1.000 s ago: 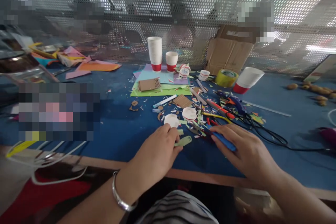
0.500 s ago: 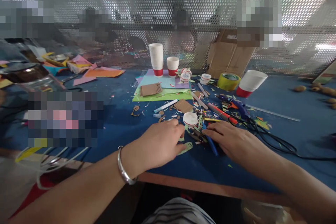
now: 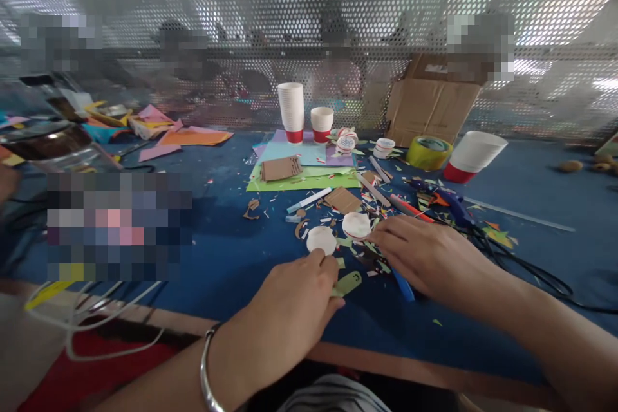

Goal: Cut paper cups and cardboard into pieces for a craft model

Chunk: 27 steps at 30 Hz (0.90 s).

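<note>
My left hand (image 3: 302,293) is low over the blue table, fingers loosely curled and thumb apart. Its knuckles border a round white cup base (image 3: 321,240), and a pale green paper strip (image 3: 348,283) with a drawn smile shows between finger and thumb. I cannot tell whether they touch it. Fingers of my right hand (image 3: 410,251) stretch left to the rim of a second white cup base (image 3: 356,225); the thumb is hidden. Beneath the right palm lies a blue tool (image 3: 403,284), only partly visible. Paper and cardboard scraps surround both hands.
Behind stand a tall stack of paper cups (image 3: 291,112), a shorter stack (image 3: 322,124) and yellow tape (image 3: 429,152). A leaning cup stack (image 3: 476,154), a glue gun (image 3: 454,205) with its cable, and a cardboard box (image 3: 432,103) are right. A marker (image 3: 309,200) lies ahead.
My left hand has drawn back toward me, uncovering the nearer white cup base. My right fingers have moved to the other cup base's rim. The view has shifted slightly.
</note>
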Each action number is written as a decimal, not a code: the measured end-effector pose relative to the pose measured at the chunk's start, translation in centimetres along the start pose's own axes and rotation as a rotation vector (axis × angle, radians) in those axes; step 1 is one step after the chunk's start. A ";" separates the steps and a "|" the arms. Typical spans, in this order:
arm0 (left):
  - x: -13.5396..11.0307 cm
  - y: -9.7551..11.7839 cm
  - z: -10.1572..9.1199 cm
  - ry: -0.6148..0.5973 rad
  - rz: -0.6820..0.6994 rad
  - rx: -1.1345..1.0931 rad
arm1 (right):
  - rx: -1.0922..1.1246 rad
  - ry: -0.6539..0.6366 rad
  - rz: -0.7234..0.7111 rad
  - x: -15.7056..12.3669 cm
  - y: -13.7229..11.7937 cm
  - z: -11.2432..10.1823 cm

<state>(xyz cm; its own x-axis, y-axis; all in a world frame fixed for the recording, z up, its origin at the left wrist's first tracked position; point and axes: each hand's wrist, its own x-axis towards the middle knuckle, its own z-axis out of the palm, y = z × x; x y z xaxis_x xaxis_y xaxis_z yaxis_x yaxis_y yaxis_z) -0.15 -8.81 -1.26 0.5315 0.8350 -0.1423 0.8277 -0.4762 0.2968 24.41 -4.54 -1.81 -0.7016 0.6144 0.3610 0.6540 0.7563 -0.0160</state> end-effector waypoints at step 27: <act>3.7 -3.3 -4.2 0.103 0.046 0.132 | 0.297 0.144 0.144 -0.6 1.5 0.9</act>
<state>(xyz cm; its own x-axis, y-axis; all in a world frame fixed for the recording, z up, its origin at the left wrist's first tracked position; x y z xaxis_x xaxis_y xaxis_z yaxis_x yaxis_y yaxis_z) -1.66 -3.05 1.17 0.5541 0.8319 -0.0321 0.8228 -0.5413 0.1732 25.54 -3.53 -2.91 -0.5472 0.6975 0.4628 0.6180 0.7095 -0.3387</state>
